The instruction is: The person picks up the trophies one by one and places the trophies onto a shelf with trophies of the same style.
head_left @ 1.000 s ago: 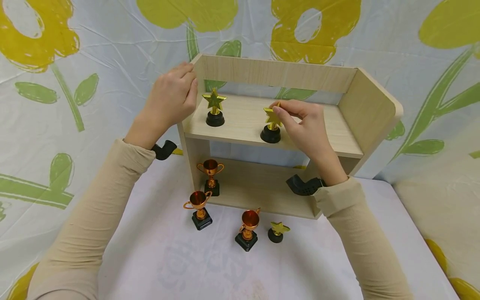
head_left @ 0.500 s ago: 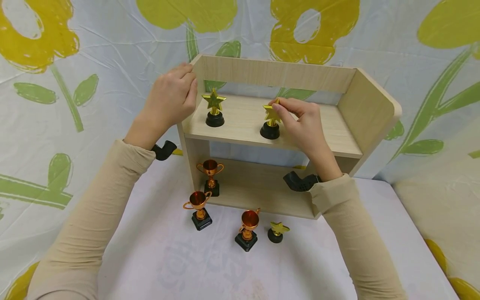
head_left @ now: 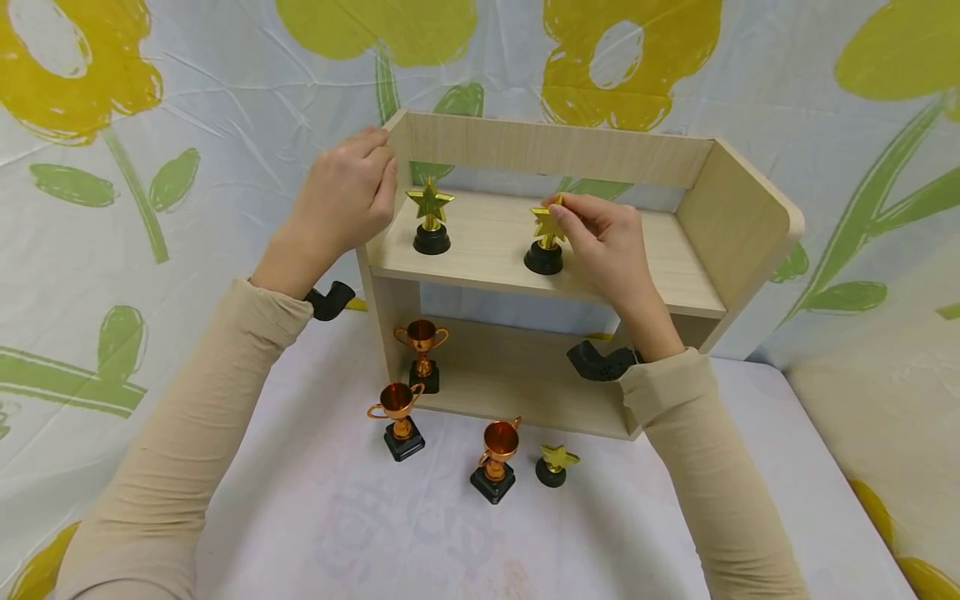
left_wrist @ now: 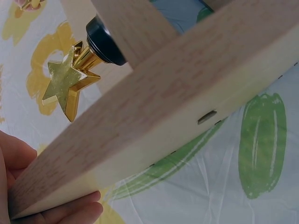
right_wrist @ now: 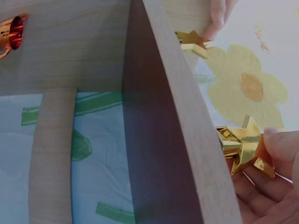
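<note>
My right hand (head_left: 609, 246) pinches a gold star trophy (head_left: 550, 227) by its star, thumb on the near face, also seen in the right wrist view. The trophy's round black base is upright at the upper board of a small wooden shelf (head_left: 480, 271); whether it touches the board I cannot tell. With my left hand (head_left: 341, 192) I grip the shelf's left side panel (left_wrist: 140, 112), thumb and fingers on opposite faces in the left wrist view. Close to that panel, a second gold star trophy (head_left: 431, 218) stands upright on the upper board.
A copper-coloured cup trophy (head_left: 422, 354) stands at the left of the lower board. On the white table before the shelf are two more cup trophies (head_left: 400, 421) and a small star trophy (head_left: 555, 464). The shelf's right side panel (head_left: 738, 221) rises beside my right hand.
My right hand has shifted slightly back over the upper board, carrying the star trophy farther from the front edge. My left hand keeps its grip on the side panel.
</note>
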Demonstrator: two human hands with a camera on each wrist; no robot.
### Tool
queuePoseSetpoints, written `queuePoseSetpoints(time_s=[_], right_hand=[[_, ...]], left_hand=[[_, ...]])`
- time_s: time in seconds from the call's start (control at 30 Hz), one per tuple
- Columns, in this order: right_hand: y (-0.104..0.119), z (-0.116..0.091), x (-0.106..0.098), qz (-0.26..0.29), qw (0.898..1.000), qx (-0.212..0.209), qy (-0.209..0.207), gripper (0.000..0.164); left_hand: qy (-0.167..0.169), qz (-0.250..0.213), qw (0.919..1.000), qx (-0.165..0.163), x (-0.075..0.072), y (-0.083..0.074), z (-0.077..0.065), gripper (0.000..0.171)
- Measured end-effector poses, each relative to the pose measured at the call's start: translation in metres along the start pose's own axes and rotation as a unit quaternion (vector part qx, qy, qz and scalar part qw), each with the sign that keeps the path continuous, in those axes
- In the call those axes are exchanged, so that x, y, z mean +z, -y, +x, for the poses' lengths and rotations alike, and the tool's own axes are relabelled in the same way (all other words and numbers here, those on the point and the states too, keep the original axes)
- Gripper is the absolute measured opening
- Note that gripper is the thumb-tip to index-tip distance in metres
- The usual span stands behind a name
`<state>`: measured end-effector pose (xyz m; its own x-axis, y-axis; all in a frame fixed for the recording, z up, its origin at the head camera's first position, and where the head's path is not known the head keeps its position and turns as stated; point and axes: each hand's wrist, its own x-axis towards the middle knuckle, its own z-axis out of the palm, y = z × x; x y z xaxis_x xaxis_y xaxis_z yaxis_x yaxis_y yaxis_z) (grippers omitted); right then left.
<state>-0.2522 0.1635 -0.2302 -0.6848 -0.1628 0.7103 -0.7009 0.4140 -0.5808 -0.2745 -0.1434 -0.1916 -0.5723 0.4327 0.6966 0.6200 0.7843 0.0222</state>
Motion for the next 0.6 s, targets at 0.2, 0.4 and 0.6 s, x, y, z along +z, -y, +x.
queuePoseSetpoints(time_s=[0.2,0.4,0.6], right_hand=[[0.0018,0.0004,-0.0006,0.002,0.999,0.034,0.012,0.024],[0.0028,0.0001,-0.0020,-0.006,0.998,0.061,0.027,0.028],[0.0036,-0.0029,-0.0050,0.002,0.997,0.072,0.036,0.032]], left_hand=[[0.001,-0.002,1.0000,-0.003,-0.0005,-0.0001,-0.0005,0.038],[-0.002,-0.001,1.0000,-0.001,-0.0002,0.0002,-0.0006,0.037],[-0.004,-0.002,1.0000,0.000,0.0002,-0.0003,-0.0006,0.037]])
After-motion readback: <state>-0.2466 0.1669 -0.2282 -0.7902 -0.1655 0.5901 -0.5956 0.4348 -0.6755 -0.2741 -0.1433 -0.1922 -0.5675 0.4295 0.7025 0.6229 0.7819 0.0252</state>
